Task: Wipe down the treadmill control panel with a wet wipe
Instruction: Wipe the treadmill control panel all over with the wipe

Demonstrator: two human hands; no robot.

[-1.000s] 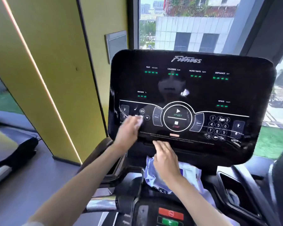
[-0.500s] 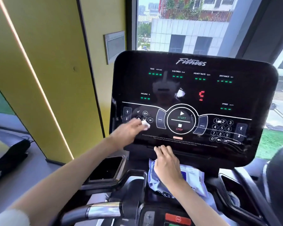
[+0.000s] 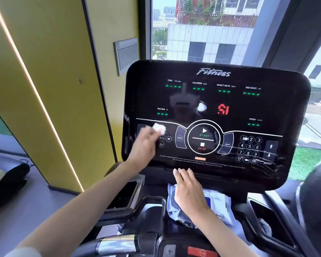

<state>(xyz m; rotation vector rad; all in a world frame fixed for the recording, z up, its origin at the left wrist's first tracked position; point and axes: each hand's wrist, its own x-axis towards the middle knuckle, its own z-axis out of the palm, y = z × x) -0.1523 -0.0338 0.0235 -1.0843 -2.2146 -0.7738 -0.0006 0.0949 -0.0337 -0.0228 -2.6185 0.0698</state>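
The black glossy treadmill control panel [image 3: 230,108] fills the middle of the view, with green readouts and a red number lit. My left hand [image 3: 145,145] presses a small folded white wet wipe [image 3: 158,128] against the panel's lower left, over the media buttons. My right hand [image 3: 189,190] lies flat with straight fingers on the ledge under the panel, its fingertips touching the panel's bottom edge. Under that hand sits a blue and white wet wipe pack [image 3: 219,204], partly covered.
A yellow wall [image 3: 44,89] with a light strip stands to the left, a window [image 3: 211,30] behind the panel. Black cup holders [image 3: 126,193] flank the console. A chrome handlebar [image 3: 117,245] and a red stop button [image 3: 202,253] lie at the bottom.
My left hand with the wipe slid across the lower left buttons and moved up and left. A red number lit up on the panel. My right hand stayed put.
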